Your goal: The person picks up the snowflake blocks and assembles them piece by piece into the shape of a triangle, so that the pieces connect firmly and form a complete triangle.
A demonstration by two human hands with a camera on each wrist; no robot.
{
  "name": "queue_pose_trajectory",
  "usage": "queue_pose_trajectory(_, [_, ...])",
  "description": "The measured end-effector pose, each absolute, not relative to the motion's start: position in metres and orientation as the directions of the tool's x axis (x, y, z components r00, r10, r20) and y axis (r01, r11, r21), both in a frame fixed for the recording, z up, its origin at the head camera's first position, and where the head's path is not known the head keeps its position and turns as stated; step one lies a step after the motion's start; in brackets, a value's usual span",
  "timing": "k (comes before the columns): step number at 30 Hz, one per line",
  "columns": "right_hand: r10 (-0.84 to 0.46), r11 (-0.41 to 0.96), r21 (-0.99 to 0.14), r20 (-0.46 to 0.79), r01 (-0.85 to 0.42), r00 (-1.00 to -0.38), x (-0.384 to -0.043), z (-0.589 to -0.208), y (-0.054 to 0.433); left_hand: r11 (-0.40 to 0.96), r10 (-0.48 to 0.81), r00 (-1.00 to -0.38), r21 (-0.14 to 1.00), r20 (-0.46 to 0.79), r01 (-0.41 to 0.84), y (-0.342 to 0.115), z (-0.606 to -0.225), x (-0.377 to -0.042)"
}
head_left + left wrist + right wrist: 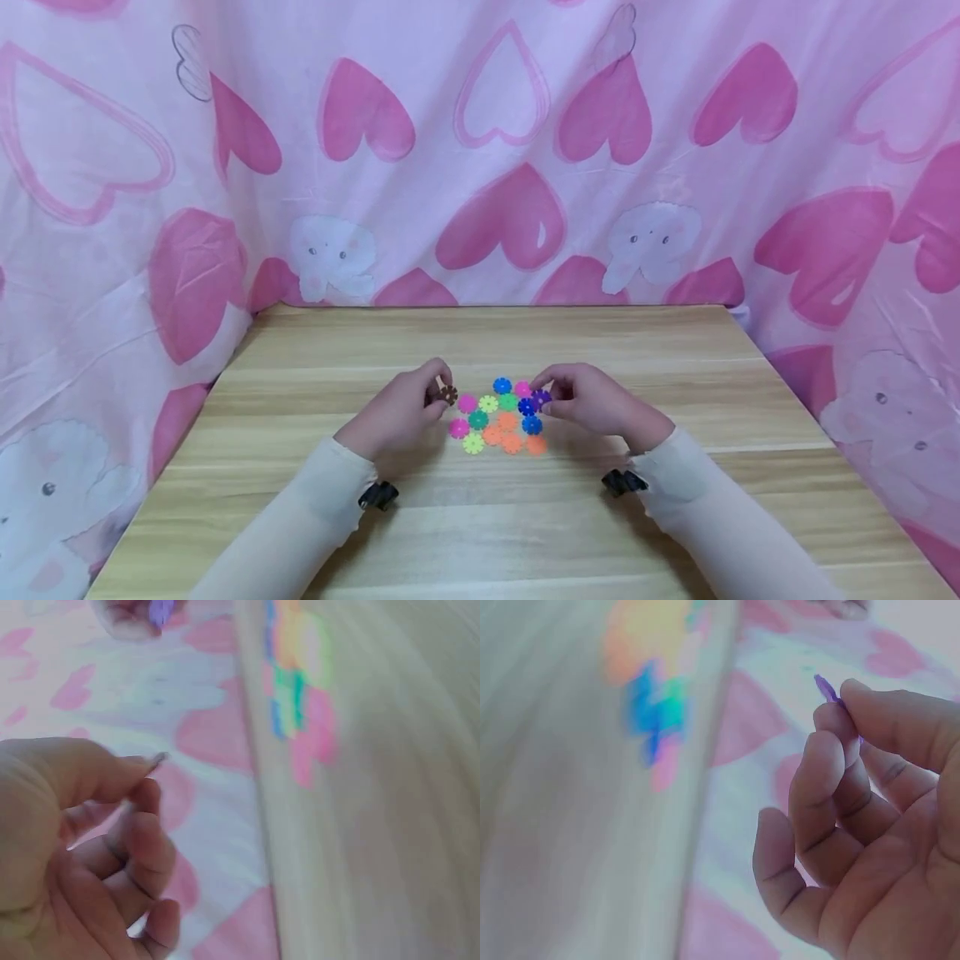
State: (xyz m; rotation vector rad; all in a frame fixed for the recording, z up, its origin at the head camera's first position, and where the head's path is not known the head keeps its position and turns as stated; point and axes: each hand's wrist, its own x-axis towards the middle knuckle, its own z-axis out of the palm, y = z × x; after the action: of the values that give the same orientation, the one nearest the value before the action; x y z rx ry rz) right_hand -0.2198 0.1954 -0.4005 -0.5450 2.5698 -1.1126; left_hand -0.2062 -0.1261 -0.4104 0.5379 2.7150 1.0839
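Between thumb and forefinger, my left hand (pixel 401 407) pinches a brown notched disc (pixel 448 395), seen edge-on in the left wrist view. My right hand (pixel 592 402) pinches a purple notched disc (pixel 541 401) the same way; in the right wrist view the purple disc (pixel 826 688) shows its thin edge. Both discs are held above the table. Between the hands lies a loose patch of flower-shaped discs: pink (pixel 459 429), yellow (pixel 473 443), green (pixel 477 420), orange (pixel 512 442) and blue (pixel 532 425) ones. In both wrist views this patch is blurred.
The wood-grain table (pixel 480 525) carries the discs near its middle. Behind it and along both sides hangs a pink curtain (pixel 420 217) printed with hearts. Black straps (pixel 378 496) show at both wrists, over pale sleeves (pixel 300 517).
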Motion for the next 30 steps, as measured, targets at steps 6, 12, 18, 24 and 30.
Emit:
queue_pose_trajectory(6, [-0.499, 0.476, -0.828, 0.024, -0.297, -0.866, -0.21, -0.373, 0.185, 0.454, 0.359, -0.915, 0.823, 0.183, 0.343, -0.121, -0.388, -0.195])
queue_pose_trajectory(12, [-0.513, 0.383, -0.865, 0.092, -0.324, -0.853, -0.202, -0.357, 0.169, 0.377, 0.336, -0.902, 0.838, 0.273, 0.394, -0.116, -0.381, -0.184])
queue_pose_trajectory(18, [-0.506, 0.318, -0.898, 0.109, -0.303, -0.855, -0.196, -0.355, 0.162, 0.308, 0.343, -0.891, 0.861, 0.297, 0.405, -0.112, -0.38, -0.176])
queue_pose_trajectory(24, [-0.504, 0.258, -0.931, 0.099, -0.259, -0.858, -0.192, -0.361, 0.158, 0.254, 0.328, -0.89, 0.878, 0.317, 0.406, -0.109, -0.383, -0.171])
queue_pose_trajectory(30, [-0.489, 0.192, -0.953, 0.115, -0.235, -0.865, -0.189, -0.368, 0.153, 0.171, 0.332, -0.869, 0.883, 0.366, 0.437, -0.104, -0.39, -0.169])
